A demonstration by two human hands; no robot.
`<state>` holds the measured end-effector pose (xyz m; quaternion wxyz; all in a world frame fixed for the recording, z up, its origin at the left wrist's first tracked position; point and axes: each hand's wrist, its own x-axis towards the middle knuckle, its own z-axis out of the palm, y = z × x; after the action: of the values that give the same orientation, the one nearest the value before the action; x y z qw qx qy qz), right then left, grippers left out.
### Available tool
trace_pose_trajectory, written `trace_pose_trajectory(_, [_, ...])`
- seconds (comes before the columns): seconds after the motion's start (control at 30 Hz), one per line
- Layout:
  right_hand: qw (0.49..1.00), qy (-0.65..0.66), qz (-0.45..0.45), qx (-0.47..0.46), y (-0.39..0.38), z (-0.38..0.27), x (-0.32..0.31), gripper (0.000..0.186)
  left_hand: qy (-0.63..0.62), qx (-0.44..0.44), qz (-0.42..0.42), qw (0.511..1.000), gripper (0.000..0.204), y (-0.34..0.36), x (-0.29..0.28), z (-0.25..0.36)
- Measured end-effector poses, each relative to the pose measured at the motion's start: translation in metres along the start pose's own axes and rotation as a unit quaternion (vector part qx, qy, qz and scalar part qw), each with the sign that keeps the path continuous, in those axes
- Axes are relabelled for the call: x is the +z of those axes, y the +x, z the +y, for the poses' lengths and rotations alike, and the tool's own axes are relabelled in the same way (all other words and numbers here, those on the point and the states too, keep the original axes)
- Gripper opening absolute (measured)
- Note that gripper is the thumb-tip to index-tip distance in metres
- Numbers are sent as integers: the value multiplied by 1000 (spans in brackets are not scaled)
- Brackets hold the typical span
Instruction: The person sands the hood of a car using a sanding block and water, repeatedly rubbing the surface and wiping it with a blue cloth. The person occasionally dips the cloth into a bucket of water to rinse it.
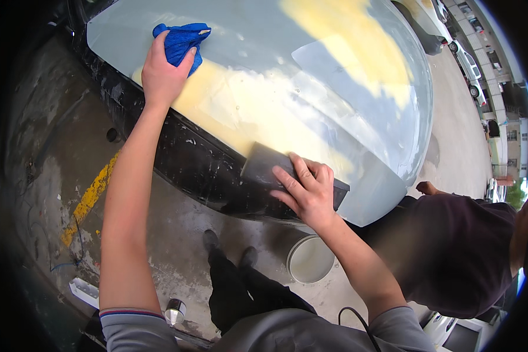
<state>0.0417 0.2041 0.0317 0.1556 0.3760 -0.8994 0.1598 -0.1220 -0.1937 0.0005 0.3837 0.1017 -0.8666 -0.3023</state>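
Shirt: A grey shirt (281, 331) was closest, with two bare arms reaching up from it.
Right hand: The right hand (314, 193) lay on a dark grey sheet (263, 166) that looked like sandpaper. Its fingers were bent and a little apart on top. I could not tell if they pinched it.
Dark grey sheet: It lay over the near edge of a car panel (358, 138), partly on the black trim (188, 155), and poked out on both sides of the hand.
Left hand: The left hand (165, 76) had its fingers and thumb clamped on a blue cloth (185, 44).
Blue cloth: It was bunched up at the upper left part of the panel.
Car panel: It was big, round and grey, with yellow patches and a shiny look.
Other person: Someone in a dark top (452, 258) was at the right, beside the panel.
Floor: Dark shoes (211, 240), a round bucket (311, 281) and a small can (175, 311) stood on the stained floor (176, 220). A yellow stripe (91, 199) ran along the left.
Far off: A white car (468, 67) and a building (513, 144) showed at the right.
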Motion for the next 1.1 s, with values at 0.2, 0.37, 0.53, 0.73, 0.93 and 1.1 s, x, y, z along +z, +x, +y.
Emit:
trace_pose_trajectory(0.2, [1000,-8,22,4,122,29,16,57,-11,9,2,1000,78,2,16,13])
trace_pose_trajectory(0.37, [1000,7,0,-4,7,13,-3,68,-1,-22,-28,999,81,0,1,7])
trace_pose_trajectory(0.53, [1000,-4,-9,2,72,35,-3,63,4,-11,-9,1000,80,6,9,9])
trace_pose_trajectory(0.73, [1000,3,12,2,36,27,1,65,19,-17,-18,1000,80,0,0,1])
trace_pose_trajectory(0.93, [1000,-16,17,1,90,37,2,62,-1,-14,-9,1000,80,4,8,7])
trace_pose_trajectory(1.1, [1000,19,17,15,75,28,6,61,-4,-7,-16,1000,79,1,7,6])
